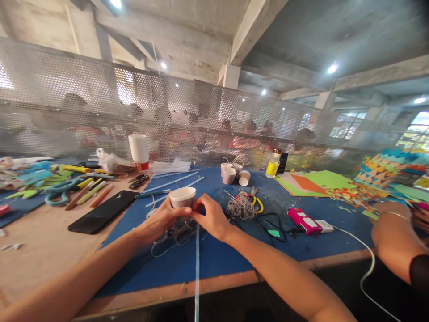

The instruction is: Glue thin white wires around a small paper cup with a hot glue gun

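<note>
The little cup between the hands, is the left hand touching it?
Touching: the head view shows the left hand holding the cup, thumb across its front.

The white-lined grey cup (182,196) is partly hidden by the left hand (167,213); people (248,127) beyond the table's (40,248) far edge are blurred.

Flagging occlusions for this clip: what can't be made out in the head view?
All head view:
- Held cup: lower part, hidden by the left hand and right hand.
- What the right fingertips pinch, if anything: hidden by the fingers themselves.
- Pale strip: near end, cut off by the bottom edge.
- Co-worker's hand: cut off by the right edge.
- Bottle: label print, too small.
</note>
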A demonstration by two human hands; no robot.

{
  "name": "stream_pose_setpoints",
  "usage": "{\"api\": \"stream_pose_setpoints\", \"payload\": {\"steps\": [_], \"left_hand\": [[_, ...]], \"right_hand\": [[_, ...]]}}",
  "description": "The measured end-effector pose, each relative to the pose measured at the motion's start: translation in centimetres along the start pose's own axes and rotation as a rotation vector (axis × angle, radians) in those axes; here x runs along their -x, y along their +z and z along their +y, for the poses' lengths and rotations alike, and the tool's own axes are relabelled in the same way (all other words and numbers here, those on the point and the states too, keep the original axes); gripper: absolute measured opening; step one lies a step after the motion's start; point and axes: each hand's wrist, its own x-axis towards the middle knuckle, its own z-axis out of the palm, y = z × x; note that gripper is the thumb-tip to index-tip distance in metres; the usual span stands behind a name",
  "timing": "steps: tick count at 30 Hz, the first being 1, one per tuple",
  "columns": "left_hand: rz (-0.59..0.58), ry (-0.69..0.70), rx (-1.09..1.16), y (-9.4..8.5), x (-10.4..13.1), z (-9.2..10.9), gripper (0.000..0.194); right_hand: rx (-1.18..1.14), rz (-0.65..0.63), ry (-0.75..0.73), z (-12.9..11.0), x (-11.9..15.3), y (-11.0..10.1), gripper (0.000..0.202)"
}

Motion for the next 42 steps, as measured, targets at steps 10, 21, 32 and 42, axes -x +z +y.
{"api": "stream_pose_setpoints", "payload": {"steps": [10, 21, 32, 42], "left_hand": [[0.004, -0.118, 0.034, -0.5, 0.3, 0.5, 0.047], [-0.053, -0.162, 0.020, -0.4, 0.2, 0.5, 0.045], [-0.051, -0.187, -0.086, -0.6, 0.2, 0.2, 0.054], [-0.071, -0.180, -0.074, -0.5, 0.1, 0.2, 0.046]], "right_hand": [[-0.317, 0.025, 0.164, 0.0, -0.5, -1.2, 0.015], [-0.527, 0.009, 0.274, 0.5, -0.9, -1.7, 0.021], [-0.571, 0.044, 0.290, -0.3, -0.9, -2.0, 0.024], [-0.497, 0.076, 0.287, 0.0, -0.9, -2.1, 0.023]]}}
